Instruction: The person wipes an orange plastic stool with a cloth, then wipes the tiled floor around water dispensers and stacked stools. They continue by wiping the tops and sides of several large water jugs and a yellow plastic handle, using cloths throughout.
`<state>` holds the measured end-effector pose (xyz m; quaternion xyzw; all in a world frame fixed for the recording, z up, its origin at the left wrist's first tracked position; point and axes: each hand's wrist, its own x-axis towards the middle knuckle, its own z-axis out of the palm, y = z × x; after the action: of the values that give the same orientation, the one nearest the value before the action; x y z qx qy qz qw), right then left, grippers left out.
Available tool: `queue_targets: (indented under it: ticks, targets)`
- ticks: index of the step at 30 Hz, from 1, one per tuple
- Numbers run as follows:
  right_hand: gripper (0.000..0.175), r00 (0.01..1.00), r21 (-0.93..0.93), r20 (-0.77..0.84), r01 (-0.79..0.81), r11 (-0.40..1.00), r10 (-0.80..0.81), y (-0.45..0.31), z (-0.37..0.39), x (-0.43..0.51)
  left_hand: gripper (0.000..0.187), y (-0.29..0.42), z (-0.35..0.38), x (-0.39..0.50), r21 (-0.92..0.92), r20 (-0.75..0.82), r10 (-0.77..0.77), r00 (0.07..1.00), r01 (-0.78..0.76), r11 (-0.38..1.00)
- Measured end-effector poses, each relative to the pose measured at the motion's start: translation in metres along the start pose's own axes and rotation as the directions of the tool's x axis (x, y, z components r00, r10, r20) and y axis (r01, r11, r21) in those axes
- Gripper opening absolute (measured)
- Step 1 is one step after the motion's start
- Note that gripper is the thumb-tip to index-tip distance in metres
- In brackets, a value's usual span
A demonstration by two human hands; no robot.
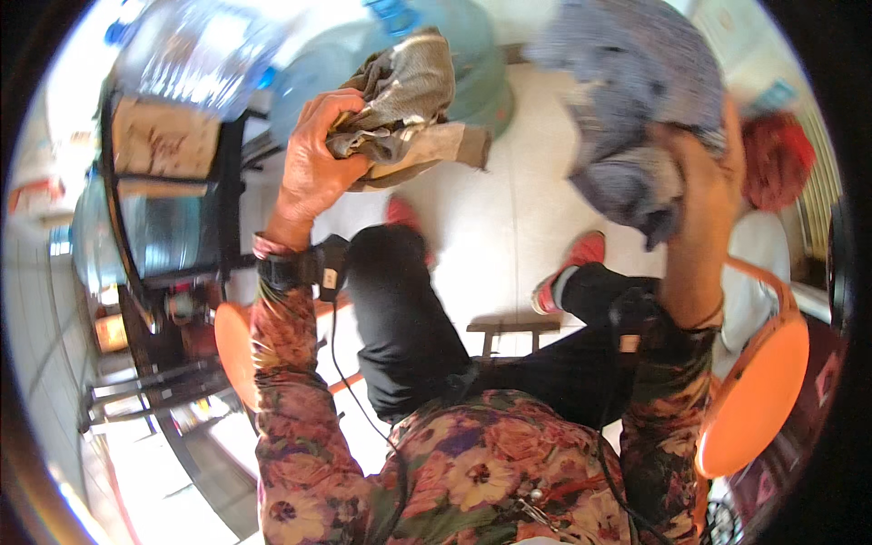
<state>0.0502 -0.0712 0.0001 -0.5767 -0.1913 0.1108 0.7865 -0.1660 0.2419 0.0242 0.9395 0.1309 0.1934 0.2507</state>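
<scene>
My left hand [320, 146] grips a bunched olive-grey cloth [415, 82], its thumb under the folds and its fingers behind them. Part of the cloth hangs to the right as a lighter tan strip. On the other side, my right hand [705, 170] holds a larger blue-grey cloth [627, 75], crumpled and slightly blurred. Its lower end droops in a dark twisted bunch beside my wrist. Both cloths are up off the floor and apart from each other. Some fingers of the right hand are hidden by the fabric.
Large blue water bottles [477, 75] stand ahead, beside a black metal rack [231, 170] holding a clear bottle [191, 61]. A dark red bundle [776, 160] lies at the right. Orange round chair pads [756, 402] flank me. Pale floor tiles [490, 252] lie between my feet.
</scene>
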Motion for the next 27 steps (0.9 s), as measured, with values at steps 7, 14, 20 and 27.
queue_targets:
  ticks: [7, 14, 20, 27]
  targets:
    - [0.052, 0.787, -0.728, 0.507, 0.610, 0.314, -0.352, 0.022, -0.059, 0.025, 0.075, -0.090, 0.008, -0.168, -0.102, -0.208, -0.317, 0.925, 0.302, 0.948]
    - [0.051, 0.858, -0.704, 0.476, 0.503, 0.501, -0.194, 0.049, -0.117, 0.055, 0.074, -0.173, 0.135, -0.281, 0.059, -0.007, -0.499, 0.866, 0.499, 0.865]
    - [0.054, 0.696, -0.698, 0.698, 0.714, 0.055, -0.169, 0.058, -0.119, 0.072, 0.073, -0.211, 0.233, -0.337, 0.162, 0.236, -0.597, 0.767, 0.575, 0.802]
    - [0.050, 0.966, -0.663, 0.232, 0.075, 0.744, 0.110, 0.084, -0.081, 0.075, 0.058, -0.208, 0.262, -0.394, 0.212, 0.338, -0.423, 0.841, 0.370, 0.904]
